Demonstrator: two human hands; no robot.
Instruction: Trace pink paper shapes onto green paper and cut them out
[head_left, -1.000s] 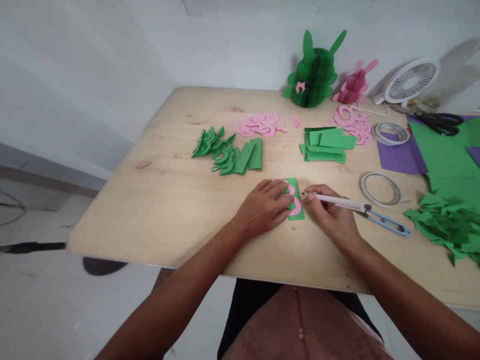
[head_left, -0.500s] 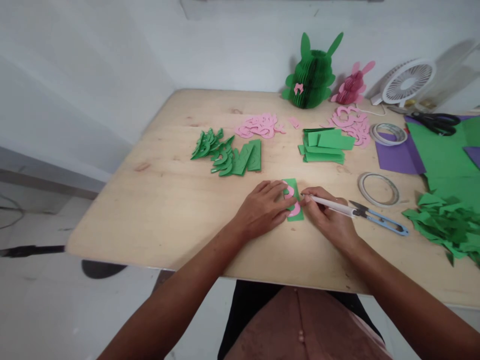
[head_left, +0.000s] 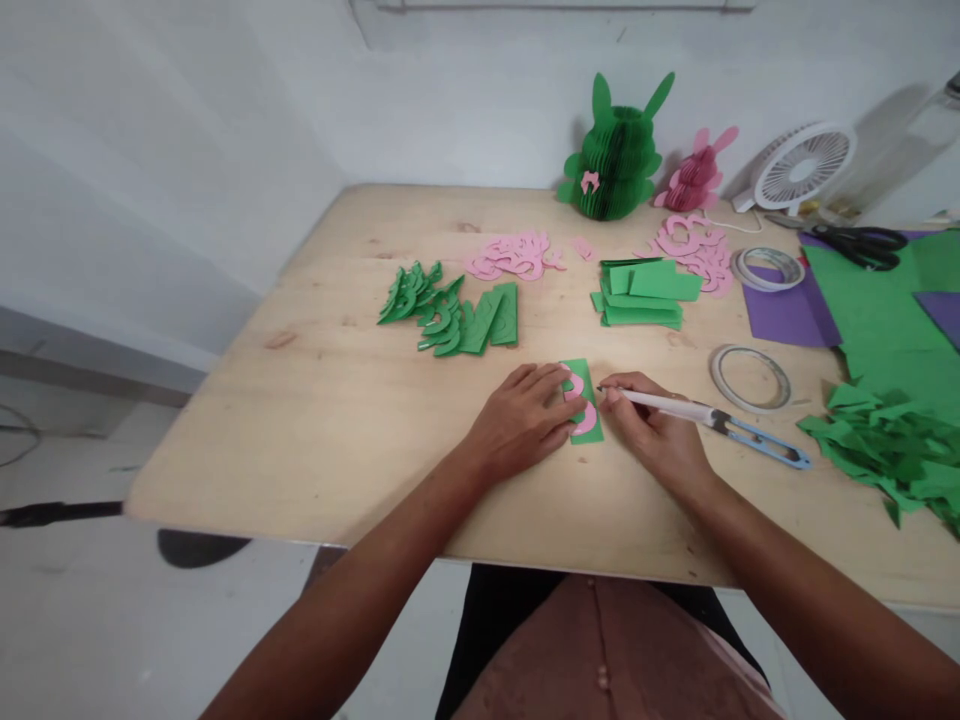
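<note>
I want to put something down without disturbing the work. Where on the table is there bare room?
The widest bare patch of table lies left of the left hand, between the green cutouts and the front edge. A narrower gap separates those cutouts from the green strips. The right side is crowded with tape rolls, scissors and green scraps.

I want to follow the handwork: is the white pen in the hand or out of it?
In: the right hand grips the white pen, its dark tip pointing toward the green strip.
</note>
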